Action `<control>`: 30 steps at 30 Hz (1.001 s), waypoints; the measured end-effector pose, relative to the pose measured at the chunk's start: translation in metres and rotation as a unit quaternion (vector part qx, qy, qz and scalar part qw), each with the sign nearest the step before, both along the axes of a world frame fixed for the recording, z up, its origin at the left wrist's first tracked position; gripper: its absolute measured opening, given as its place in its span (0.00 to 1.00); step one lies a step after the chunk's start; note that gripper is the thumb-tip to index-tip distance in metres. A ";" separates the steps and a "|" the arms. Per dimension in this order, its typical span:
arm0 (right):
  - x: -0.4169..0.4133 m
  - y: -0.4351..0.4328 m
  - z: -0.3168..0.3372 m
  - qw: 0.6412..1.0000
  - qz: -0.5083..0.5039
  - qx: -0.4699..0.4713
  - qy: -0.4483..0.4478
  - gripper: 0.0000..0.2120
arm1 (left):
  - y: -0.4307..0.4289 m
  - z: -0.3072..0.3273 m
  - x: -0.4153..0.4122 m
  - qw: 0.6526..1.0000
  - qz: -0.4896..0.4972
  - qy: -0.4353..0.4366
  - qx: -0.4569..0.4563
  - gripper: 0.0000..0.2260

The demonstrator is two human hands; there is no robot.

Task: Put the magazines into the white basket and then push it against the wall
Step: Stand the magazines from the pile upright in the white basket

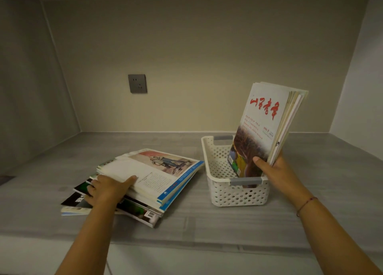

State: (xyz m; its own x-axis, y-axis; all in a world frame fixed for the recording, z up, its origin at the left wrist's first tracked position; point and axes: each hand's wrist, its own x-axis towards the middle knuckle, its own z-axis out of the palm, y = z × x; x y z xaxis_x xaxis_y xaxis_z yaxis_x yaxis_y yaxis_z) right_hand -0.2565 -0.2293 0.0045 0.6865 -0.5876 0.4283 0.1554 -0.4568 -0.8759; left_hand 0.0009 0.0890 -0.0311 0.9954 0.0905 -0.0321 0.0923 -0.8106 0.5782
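A white perforated basket (217, 156) with grey handles stands on the grey counter, right of centre and well short of the back wall. My right hand (273, 171) grips a bundle of magazines (267, 123) upright, its lower end down inside the basket; the front cover bears red lettering. To the left lies a loose stack of magazines (157, 175) on the counter. My left hand (107, 188) holds the near left edge of that stack's upper magazines, thumb on the top cover, fingers curled under.
A beige back wall (196, 57) stands behind the basket with a grey power socket (137, 83) at left. Side walls close in the niche on both sides. The counter's front edge (186, 241) runs across below my forearms.
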 end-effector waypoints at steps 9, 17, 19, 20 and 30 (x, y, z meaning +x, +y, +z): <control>0.000 0.003 0.002 1.000 -0.012 0.010 0.003 0.29 | -0.007 0.002 -0.005 1.000 0.005 0.022 -0.009 0.54; 0.000 0.006 0.004 1.000 -0.010 0.006 0.000 0.29 | -0.005 0.008 0.001 0.998 -0.031 0.050 0.017 0.47; 0.000 0.005 0.004 1.000 -0.011 0.011 0.000 0.29 | 0.000 0.008 0.006 0.998 -0.045 0.053 0.003 0.45; 0.000 0.005 0.003 1.000 -0.012 0.015 0.001 0.29 | 0.002 0.007 0.008 0.997 -0.046 0.057 -0.025 0.43; 0.001 0.002 0.001 1.000 -0.010 0.018 0.002 0.29 | 0.002 0.028 -0.005 0.957 -0.022 0.068 -0.281 0.19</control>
State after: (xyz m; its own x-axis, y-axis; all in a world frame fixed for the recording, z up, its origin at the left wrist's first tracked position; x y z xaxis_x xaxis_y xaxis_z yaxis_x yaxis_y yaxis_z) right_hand -0.2557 -0.2270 0.0055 0.6758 -0.6165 0.4040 0.1436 -0.4275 -0.8926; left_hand -0.0037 0.0915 -0.0031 0.9808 -0.0203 -0.1938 0.1717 -0.3800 0.9089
